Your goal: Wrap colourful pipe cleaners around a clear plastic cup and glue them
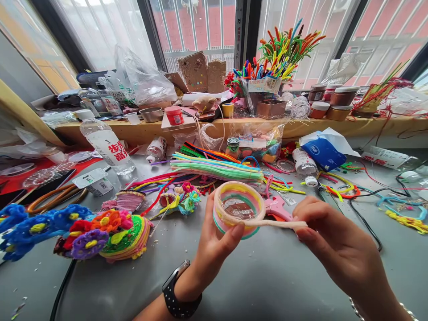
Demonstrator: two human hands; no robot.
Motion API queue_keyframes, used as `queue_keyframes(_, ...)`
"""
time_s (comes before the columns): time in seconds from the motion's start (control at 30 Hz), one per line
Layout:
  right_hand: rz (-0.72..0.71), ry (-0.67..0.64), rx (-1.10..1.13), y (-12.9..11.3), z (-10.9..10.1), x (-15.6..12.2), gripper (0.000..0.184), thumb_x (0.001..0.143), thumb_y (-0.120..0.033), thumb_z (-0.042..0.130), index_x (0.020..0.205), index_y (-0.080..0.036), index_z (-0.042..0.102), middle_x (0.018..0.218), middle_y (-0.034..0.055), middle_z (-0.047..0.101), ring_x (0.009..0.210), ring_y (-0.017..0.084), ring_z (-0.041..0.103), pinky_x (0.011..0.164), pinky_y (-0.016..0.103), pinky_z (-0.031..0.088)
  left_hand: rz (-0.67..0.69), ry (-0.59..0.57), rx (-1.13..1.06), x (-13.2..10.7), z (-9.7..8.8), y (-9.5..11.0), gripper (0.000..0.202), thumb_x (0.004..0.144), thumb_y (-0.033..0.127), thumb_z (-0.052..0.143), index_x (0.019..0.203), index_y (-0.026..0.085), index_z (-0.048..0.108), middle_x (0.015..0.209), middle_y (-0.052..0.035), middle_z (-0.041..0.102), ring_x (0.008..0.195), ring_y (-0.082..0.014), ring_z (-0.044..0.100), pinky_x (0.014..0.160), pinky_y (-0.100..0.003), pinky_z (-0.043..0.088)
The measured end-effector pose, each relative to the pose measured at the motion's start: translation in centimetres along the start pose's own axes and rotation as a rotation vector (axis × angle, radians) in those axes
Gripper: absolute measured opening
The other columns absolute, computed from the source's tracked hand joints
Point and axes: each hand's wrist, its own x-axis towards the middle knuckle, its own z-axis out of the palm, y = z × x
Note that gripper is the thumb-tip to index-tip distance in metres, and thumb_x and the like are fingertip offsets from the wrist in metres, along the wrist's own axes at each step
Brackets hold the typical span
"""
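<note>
My left hand [217, 243] grips a small round cup [239, 208] wrapped in coiled pastel pipe cleaners, thumb pressed on its lower rim. A cream pipe cleaner [279, 223] runs from the cup's front edge to the right. My right hand [329, 243] pinches that strand's free end between thumb and fingers. Both hands hover above the grey table [267, 285]. A black watch sits on my left wrist. A pink glue gun [279, 207] lies just behind the cup.
Finished pipe-cleaner flowers [100, 232] and blue flowers [30, 225] lie left. A bundle of green pipe cleaners [217, 169], a water bottle [107, 147], a blue tissue pack [323, 154] and cables [364, 223] crowd the table. A cluttered wooden sill [214, 127] runs behind.
</note>
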Motion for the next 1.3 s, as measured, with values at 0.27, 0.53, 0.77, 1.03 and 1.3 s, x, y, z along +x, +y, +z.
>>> queue_keyframes(0.27,0.123,0.150,0.076,-0.24,0.92,0.11,0.009,0.086,-0.027,0.055,0.077,-0.024,0.057,0.068,-0.0028,0.051,0.059,0.010,0.045,0.053,0.018,0.039,0.005,-0.081,-0.015,0.00,0.03,-0.08,0.061,0.065,0.039,0.072,0.117,0.021,0.046,0.107,-0.0074,0.062,0.102,-0.0266,0.058,0.095,-0.042,0.042)
queue_keyframes(0.53,0.027,0.101,0.010,0.34,0.61,0.27,0.007,0.086,-0.021,0.055,0.079,-0.024,0.055,0.069,-0.0039,0.053,0.060,0.007,0.047,0.053,0.014,0.040,-0.050,-0.164,-0.012,0.04,-0.39,-0.09,0.064,0.065,0.043,0.070,0.120,0.020,0.045,0.115,-0.0114,0.061,0.108,-0.0314,0.056,0.094,-0.044,0.041)
queue_keyframes(0.77,0.009,0.091,-0.013,0.26,0.61,0.24,0.007,0.085,-0.022,0.056,0.078,-0.023,0.055,0.069,-0.0032,0.054,0.059,0.007,0.048,0.049,0.015,0.040,-0.101,-0.245,-0.029,0.10,-0.79,-0.17,0.065,0.065,0.045,0.069,0.119,0.019,0.047,0.114,-0.0127,0.062,0.110,-0.0334,0.055,0.095,-0.047,0.040)
queue_keyframes(1.03,-0.017,0.109,-0.014,0.04,0.71,0.50,0.007,0.084,-0.020,0.056,0.077,-0.022,0.056,0.067,-0.0004,0.055,0.058,0.010,0.050,0.046,0.018,0.040,-0.127,-0.251,-0.066,0.17,-0.45,0.02,0.062,0.064,0.043,0.069,0.118,0.019,0.049,0.115,-0.0125,0.061,0.115,-0.0347,0.050,0.096,-0.047,0.039)
queue_keyframes(1.3,-0.028,0.112,0.040,-0.19,1.01,0.49,0.008,0.084,-0.022,0.057,0.076,-0.022,0.057,0.069,-0.0005,0.057,0.064,0.010,0.053,0.055,0.017,0.046,-0.174,-0.291,-0.111,0.08,-0.51,0.07,0.067,0.062,0.045,0.069,0.120,0.018,0.050,0.118,-0.0132,0.060,0.116,-0.0363,0.050,0.098,-0.048,0.038)
